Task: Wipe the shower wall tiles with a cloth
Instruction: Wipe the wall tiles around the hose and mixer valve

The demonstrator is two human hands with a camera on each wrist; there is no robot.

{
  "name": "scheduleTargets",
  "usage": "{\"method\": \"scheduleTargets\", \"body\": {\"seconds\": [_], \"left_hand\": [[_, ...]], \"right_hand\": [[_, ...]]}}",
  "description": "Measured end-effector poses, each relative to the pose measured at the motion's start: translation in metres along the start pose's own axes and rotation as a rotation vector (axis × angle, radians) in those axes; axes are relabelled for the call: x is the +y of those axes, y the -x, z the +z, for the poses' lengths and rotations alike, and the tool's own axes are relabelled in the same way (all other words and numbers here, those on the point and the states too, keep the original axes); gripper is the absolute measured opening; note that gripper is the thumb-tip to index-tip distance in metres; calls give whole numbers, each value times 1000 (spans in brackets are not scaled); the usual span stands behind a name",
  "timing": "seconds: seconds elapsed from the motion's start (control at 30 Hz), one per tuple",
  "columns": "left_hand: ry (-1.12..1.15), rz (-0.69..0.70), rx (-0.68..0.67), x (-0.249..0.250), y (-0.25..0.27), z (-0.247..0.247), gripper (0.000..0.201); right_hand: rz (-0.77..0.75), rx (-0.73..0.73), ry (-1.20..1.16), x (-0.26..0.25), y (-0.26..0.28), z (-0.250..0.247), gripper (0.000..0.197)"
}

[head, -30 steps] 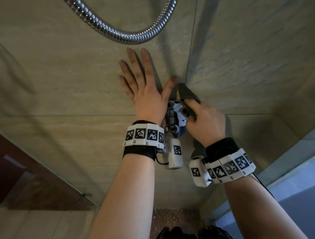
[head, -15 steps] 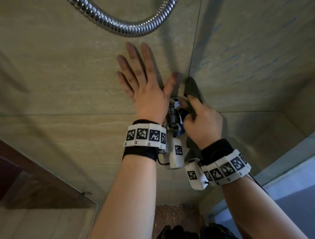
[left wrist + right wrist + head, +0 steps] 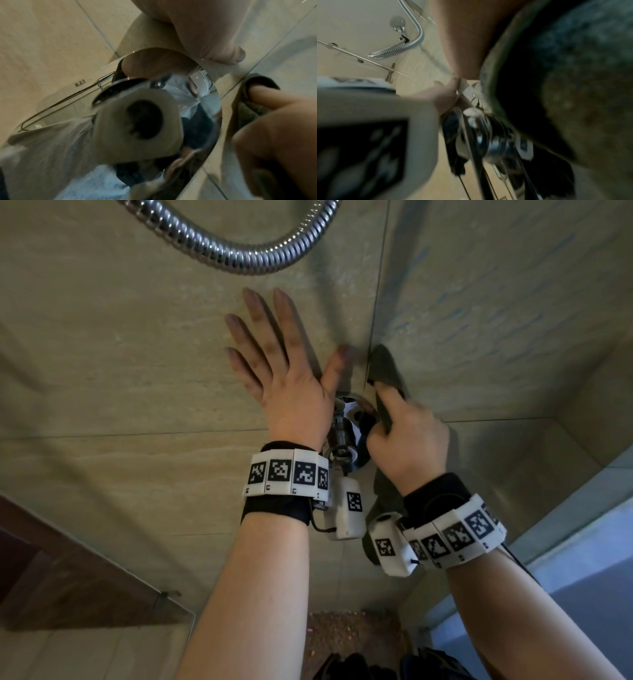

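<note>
Left hand [image 3: 291, 392]: centre of the head view, palm flat, four fingers straight and spread toward the upper frame, thumb angled right. Left forearm rises bare from the lower centre edge; the wrist wears a black band with white coded tags.

Right hand [image 3: 407, 440]: right of centre, just beside the left, fingers curled, index finger extended up-left, gripping a dark cloth [image 3: 385, 369]. Right forearm enters from the lower right corner, wrist banded alike.
</note>
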State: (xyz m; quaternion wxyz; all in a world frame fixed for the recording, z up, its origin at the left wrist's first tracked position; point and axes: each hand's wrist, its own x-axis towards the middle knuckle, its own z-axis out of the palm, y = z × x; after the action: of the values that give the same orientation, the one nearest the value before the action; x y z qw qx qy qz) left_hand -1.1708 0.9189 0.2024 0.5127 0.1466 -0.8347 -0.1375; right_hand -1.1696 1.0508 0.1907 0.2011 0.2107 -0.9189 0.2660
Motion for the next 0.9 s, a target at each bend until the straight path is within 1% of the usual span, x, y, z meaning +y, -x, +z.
{"method": "scheduleTargets", "body": {"seconds": [0.1, 0.23, 0.33, 0.43, 0.5, 0.6, 0.67, 0.77, 0.83, 0.9], "left_hand": [[2, -7, -1, 0, 0, 1, 88], [6, -9, -7, 0, -1, 1, 87], [2, 5, -8, 0, -1, 0, 87], [-1, 12, -20, -2, 0, 0, 87], [-10, 20, -23, -2, 0, 0, 87], [-22, 24, -21, -2, 0, -1, 86], [-22, 22, -29, -3, 0, -1, 85], [-17, 17, -41, -3, 0, -1, 86], [-16, 23, -38, -3, 1, -1, 86], [-19, 26, -28, -3, 1, 0, 86]], "right_hand": [[-19, 38, 34, 1, -13, -17, 62], [41, 112, 4, 5, -20, -31, 68], [91, 60, -15, 7, -9, -21, 67], [47, -43, 17, 1, 3, -2, 61], [0, -43, 9, -4, 2, 3, 57], [-30, -5, 42, -6, -9, -7, 56], [-19, 10, 69, -4, -17, -19, 60], [13, 65, 38, -2, -21, -25, 66], [43, 26, 45, 0, -14, -20, 67], [52, -54, 66, 0, -3, -13, 65]]}}
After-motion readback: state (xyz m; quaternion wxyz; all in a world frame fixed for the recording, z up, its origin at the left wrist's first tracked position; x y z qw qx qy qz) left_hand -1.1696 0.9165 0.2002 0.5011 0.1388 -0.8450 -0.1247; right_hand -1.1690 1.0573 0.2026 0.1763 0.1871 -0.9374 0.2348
